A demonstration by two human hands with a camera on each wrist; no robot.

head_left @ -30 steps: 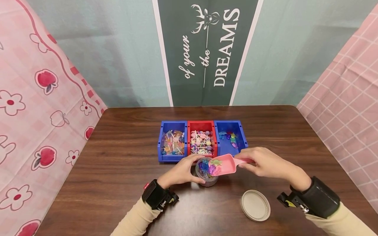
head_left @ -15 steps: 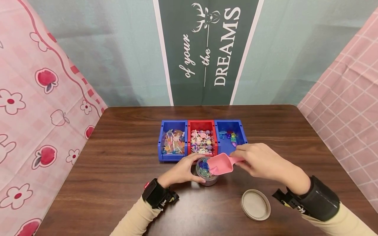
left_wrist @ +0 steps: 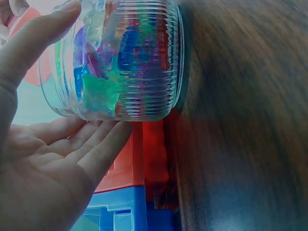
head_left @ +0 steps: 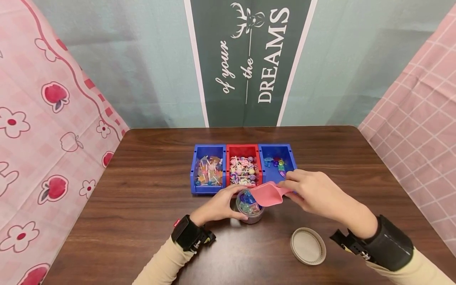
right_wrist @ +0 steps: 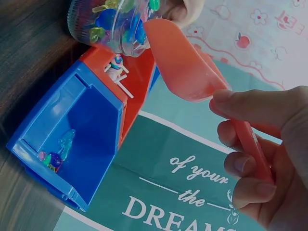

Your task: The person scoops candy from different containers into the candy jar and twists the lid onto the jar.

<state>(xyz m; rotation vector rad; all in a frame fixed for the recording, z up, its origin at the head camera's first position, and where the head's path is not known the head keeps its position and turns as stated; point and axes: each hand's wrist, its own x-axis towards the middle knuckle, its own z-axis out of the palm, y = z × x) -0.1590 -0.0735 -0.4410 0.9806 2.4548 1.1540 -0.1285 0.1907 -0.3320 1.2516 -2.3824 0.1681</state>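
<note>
A clear ribbed jar (head_left: pixel 252 219) full of colourful translucent pieces stands on the brown table, and my left hand (head_left: pixel 218 206) grips its side with thumb and fingers spread around it. The left wrist view shows the thumb on one side of the jar (left_wrist: pixel 144 67) and the fingers along the other. My right hand (head_left: pixel 318 194) grips the handle of a pink scoop (head_left: pixel 266 194). The scoop's lip is tipped over the jar's mouth, and its pan looks bare. In the right wrist view, thumb and curled fingers close round the handle of the scoop (right_wrist: pixel 185 67).
Behind the jar stand three joined bins: a left blue bin (head_left: pixel 208 190) and a red bin (head_left: pixel 243 151) with lollipops, and a right blue bin (head_left: pixel 276 152) with several colourful pieces. A round beige lid (head_left: pixel 308 246) lies on the table, front right.
The green and pink-purple pieces on the scoop have slid into the jar. My right hand has tilted the scoop and shifted slightly back and up. My left hand stays on the jar.
</note>
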